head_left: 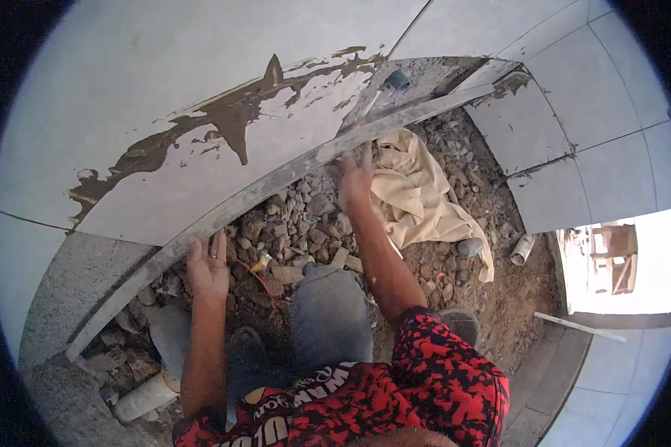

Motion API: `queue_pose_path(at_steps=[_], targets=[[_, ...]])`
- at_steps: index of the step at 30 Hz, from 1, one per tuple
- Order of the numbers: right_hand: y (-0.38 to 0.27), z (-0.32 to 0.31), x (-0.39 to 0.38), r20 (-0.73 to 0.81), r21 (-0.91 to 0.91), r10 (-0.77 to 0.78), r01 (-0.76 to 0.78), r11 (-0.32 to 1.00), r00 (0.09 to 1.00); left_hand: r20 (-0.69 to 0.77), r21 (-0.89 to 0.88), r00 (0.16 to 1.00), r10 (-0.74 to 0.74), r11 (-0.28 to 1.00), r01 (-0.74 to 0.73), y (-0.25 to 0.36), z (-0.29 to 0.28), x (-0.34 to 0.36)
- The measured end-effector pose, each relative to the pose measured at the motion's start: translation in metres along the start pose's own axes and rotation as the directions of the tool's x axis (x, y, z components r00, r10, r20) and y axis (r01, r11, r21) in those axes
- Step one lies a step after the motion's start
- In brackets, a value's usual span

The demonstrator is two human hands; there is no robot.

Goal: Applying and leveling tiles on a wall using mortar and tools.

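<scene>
A long, grey, mortar-stained bar (276, 181) runs along the foot of the tiled wall, under a white tile (276, 138) whose upper edge is smeared with wet brown mortar (235, 123). My left hand (208, 270) has its fingers stretched out, with the tips at the bar's near side. Further right, my right hand (356, 182) is raised close to the bar, beside a crumpled cream cloth (414, 194). Motion smears its fingers, so I cannot make out whether it holds anything.
Broken stones and rubble (306, 216) cover the ground around my knees. A dark-ended pipe (397, 80) stands behind the bar. Pipe pieces lie at lower left (145, 398) and right (523, 249). A white strip (580, 326) lies near a bright opening (619, 261).
</scene>
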State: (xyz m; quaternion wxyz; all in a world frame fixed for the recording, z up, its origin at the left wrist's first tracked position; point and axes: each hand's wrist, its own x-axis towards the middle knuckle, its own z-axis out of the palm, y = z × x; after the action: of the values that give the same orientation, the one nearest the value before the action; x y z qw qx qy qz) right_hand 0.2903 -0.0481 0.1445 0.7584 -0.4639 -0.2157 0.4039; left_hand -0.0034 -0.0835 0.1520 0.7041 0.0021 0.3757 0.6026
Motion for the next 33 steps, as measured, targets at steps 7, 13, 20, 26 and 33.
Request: queue_pose_path(at_steps=[7,13,20,26,33], targets=[[0.041,-0.004,-0.008,0.078,-0.472,-0.071,0.100,0.876,0.994,-0.060,-0.027,0.998,0.008,1.000,-0.010,0.004,0.013,-0.007],[0.044,-0.005,-0.004,0.121,-0.457,-0.056,0.106,0.883,0.991,-0.114,-0.073,0.993,-0.014,0.997,0.005,0.001,0.013,-0.002],[0.035,0.008,-0.008,0.098,-0.422,-0.094,0.127,0.898,0.991,-0.081,-0.142,0.995,-0.055,0.989,0.043,0.000,0.009,0.001],[0.035,0.014,-0.016,0.089,-0.273,-0.072,0.093,0.957,0.993,-0.102,-0.124,0.993,-0.056,0.991,0.043,-0.003,0.005,0.003],[0.042,-0.010,0.006,0.102,-0.380,-0.098,0.130,0.916,0.990,-0.067,-0.204,0.991,-0.114,0.974,0.099,-0.009,0.001,0.012]])
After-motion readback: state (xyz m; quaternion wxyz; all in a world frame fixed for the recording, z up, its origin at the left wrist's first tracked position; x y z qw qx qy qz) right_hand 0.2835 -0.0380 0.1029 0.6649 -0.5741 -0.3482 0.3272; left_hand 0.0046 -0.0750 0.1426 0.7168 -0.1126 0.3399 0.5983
